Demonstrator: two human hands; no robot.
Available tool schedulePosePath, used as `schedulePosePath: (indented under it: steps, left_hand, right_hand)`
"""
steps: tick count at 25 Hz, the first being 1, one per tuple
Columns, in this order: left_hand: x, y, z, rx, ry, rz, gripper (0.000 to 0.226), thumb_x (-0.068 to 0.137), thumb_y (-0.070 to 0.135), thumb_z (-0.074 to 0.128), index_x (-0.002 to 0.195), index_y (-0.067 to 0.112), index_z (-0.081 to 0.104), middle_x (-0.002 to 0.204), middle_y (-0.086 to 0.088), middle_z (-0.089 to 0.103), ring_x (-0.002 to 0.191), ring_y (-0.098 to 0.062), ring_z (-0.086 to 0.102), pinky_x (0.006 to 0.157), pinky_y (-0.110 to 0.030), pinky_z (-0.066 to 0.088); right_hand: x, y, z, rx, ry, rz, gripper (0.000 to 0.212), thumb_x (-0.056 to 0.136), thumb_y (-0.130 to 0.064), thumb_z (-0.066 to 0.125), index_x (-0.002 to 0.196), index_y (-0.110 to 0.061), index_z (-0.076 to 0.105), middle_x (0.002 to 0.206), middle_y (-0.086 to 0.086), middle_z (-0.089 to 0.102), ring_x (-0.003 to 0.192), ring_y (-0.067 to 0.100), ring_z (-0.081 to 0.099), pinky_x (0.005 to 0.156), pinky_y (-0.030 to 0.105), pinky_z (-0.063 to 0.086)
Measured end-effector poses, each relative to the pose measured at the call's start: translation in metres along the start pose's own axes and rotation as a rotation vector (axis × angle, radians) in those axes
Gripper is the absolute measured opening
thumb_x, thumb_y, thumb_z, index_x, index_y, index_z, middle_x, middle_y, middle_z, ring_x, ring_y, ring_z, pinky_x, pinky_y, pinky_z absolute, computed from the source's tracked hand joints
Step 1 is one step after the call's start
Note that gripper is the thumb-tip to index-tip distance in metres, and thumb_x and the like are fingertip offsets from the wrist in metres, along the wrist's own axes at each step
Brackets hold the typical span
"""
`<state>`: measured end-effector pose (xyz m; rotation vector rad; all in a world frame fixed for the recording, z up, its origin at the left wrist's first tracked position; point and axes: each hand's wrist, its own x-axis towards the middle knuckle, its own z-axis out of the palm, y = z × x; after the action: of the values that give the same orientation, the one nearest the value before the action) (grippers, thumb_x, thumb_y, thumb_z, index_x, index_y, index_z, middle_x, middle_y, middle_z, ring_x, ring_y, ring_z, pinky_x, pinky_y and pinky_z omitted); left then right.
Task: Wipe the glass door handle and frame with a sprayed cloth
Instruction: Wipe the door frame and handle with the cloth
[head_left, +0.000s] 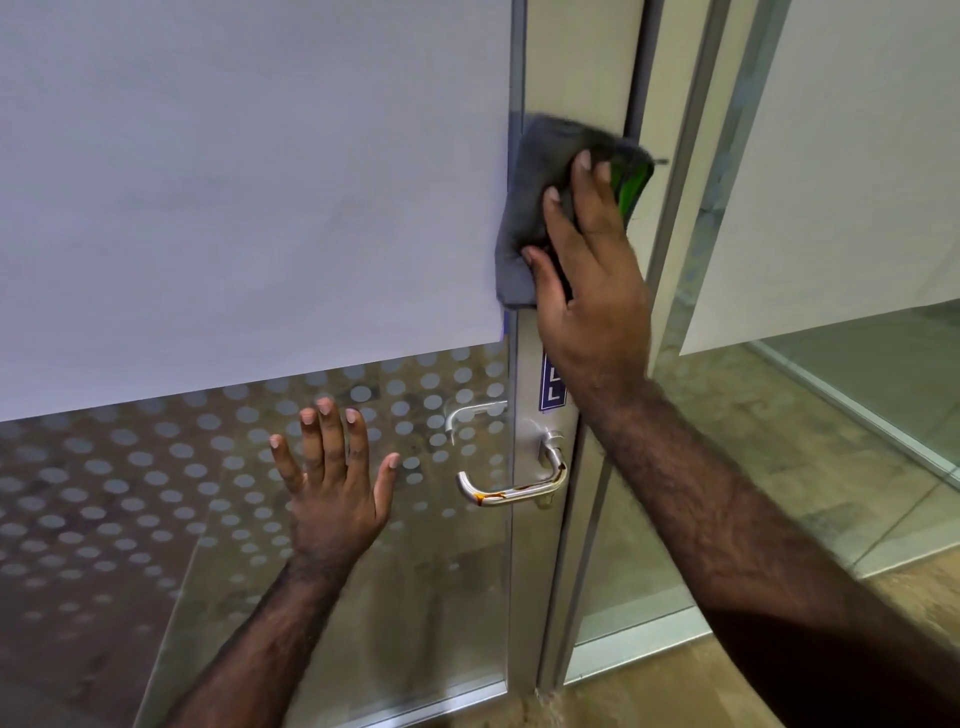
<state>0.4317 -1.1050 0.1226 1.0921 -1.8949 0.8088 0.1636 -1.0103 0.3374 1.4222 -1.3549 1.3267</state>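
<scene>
Two hands touch the glass door (260, 234). Its metal frame (530, 545) runs straight up and down. The right hand (587, 291) presses a gray cloth (535, 176) flat on the frame. The left hand (332, 483) rests spread wide, holding nothing. The silver handle (511, 491) lies sideways, pointing left.

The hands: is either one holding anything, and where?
The right hand presses a grey cloth flat against the door frame, its fingers spread over the cloth's middle. The left hand is open, holding nothing.
</scene>
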Motion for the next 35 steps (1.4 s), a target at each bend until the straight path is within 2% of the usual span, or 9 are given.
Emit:
schedulePosePath:
  steps: [3, 7, 10, 13, 17, 20, 28, 31, 35]
  left_hand:
    - [0.000, 0.000, -0.001, -0.009, 0.005, 0.000, 0.089, 0.110, 0.053, 0.045, 0.169, 0.002, 0.001, 0.179, -0.020, -0.011, 0.167, -0.037, -0.009, 0.132, -0.066, -0.003]
    - [0.000, 0.001, -0.001, 0.001, 0.010, 0.002, 0.089, 0.110, 0.052, 0.046, 0.169, 0.002, 0.004, 0.179, -0.021, -0.010, 0.167, -0.037, -0.008, 0.131, -0.067, -0.001]
    - [0.001, 0.001, -0.002, -0.007, 0.010, 0.002, 0.089, 0.110, 0.053, 0.045, 0.169, 0.002, 0.002, 0.179, -0.020, -0.011, 0.167, -0.037, -0.009, 0.131, -0.067, -0.002]
    - [0.001, 0.000, -0.002, 0.003, 0.006, -0.002, 0.090, 0.110, 0.054, 0.044, 0.169, 0.003, 0.001, 0.179, -0.019, -0.013, 0.167, -0.036, -0.010, 0.131, -0.066, -0.003]
    - [-0.001, 0.000, 0.001, -0.004, 0.010, -0.007, 0.090, 0.109, 0.054, 0.045, 0.169, 0.003, 0.001, 0.179, -0.019, -0.011, 0.167, -0.036, -0.008, 0.132, -0.066, -0.003]
    - [-0.001, 0.000, 0.002, -0.004, 0.009, -0.010, 0.090, 0.109, 0.054, 0.045, 0.169, 0.003, 0.002, 0.179, -0.019, -0.011, 0.167, -0.037, -0.008, 0.131, -0.066, -0.003]
    - [0.000, 0.001, 0.003, 0.009, 0.026, -0.007, 0.088, 0.109, 0.053, 0.045, 0.169, 0.001, 0.005, 0.179, -0.020, -0.009, 0.167, -0.037, -0.007, 0.131, -0.066, -0.003]
    - [0.000, 0.000, 0.003, -0.002, 0.034, -0.010, 0.089, 0.108, 0.052, 0.046, 0.169, 0.002, 0.004, 0.179, -0.020, -0.009, 0.167, -0.037, -0.007, 0.131, -0.066, -0.004]
    - [0.000, 0.000, 0.004, 0.003, 0.040, -0.009, 0.090, 0.107, 0.052, 0.046, 0.169, 0.002, 0.002, 0.179, -0.020, -0.010, 0.167, -0.037, -0.008, 0.131, -0.065, -0.005]
  right_hand:
    - [-0.079, 0.005, -0.006, -0.018, -0.147, 0.021, 0.046, 0.105, -0.011, 0.073, 0.148, 0.001, 0.062, 0.163, 0.022, 0.052, 0.155, 0.037, 0.048, 0.132, 0.040, 0.037]
    - [-0.152, 0.012, -0.015, -0.080, -0.327, -0.037, 0.049, 0.098, 0.005, 0.076, 0.146, 0.002, 0.064, 0.163, 0.021, 0.052, 0.154, 0.033, 0.051, 0.129, 0.046, 0.042]
    - [-0.121, 0.017, -0.016, -0.094, -0.279, -0.021, 0.051, 0.097, 0.009, 0.073, 0.147, 0.003, 0.063, 0.164, 0.021, 0.051, 0.154, 0.037, 0.050, 0.127, 0.049, 0.044]
    - [-0.051, 0.015, -0.018, -0.063, -0.145, 0.021, 0.045, 0.103, 0.000, 0.070, 0.147, 0.004, 0.062, 0.163, 0.025, 0.052, 0.154, 0.040, 0.049, 0.130, 0.044, 0.040]
    - [0.012, 0.012, -0.015, -0.004, -0.054, 0.004, 0.044, 0.104, -0.006, 0.068, 0.147, 0.006, 0.061, 0.161, 0.029, 0.052, 0.154, 0.046, 0.047, 0.127, 0.051, 0.043]
    - [-0.013, 0.017, -0.014, -0.009, -0.081, -0.001, 0.044, 0.105, -0.007, 0.069, 0.146, 0.004, 0.062, 0.161, 0.027, 0.053, 0.154, 0.043, 0.047, 0.129, 0.049, 0.041]
    - [-0.159, 0.015, -0.018, -0.039, -0.313, 0.125, 0.050, 0.101, -0.007, 0.077, 0.148, -0.001, 0.062, 0.166, 0.014, 0.048, 0.155, 0.032, 0.049, 0.130, 0.043, 0.040]
    - [-0.142, 0.008, -0.016, -0.028, -0.277, 0.111, 0.050, 0.101, -0.007, 0.077, 0.147, 0.000, 0.063, 0.164, 0.016, 0.050, 0.154, 0.034, 0.050, 0.129, 0.044, 0.042]
    - [-0.057, 0.008, -0.015, 0.037, -0.161, 0.116, 0.056, 0.101, -0.009, 0.075, 0.154, 0.000, 0.056, 0.166, 0.023, 0.048, 0.156, 0.037, 0.046, 0.126, 0.046, 0.046]
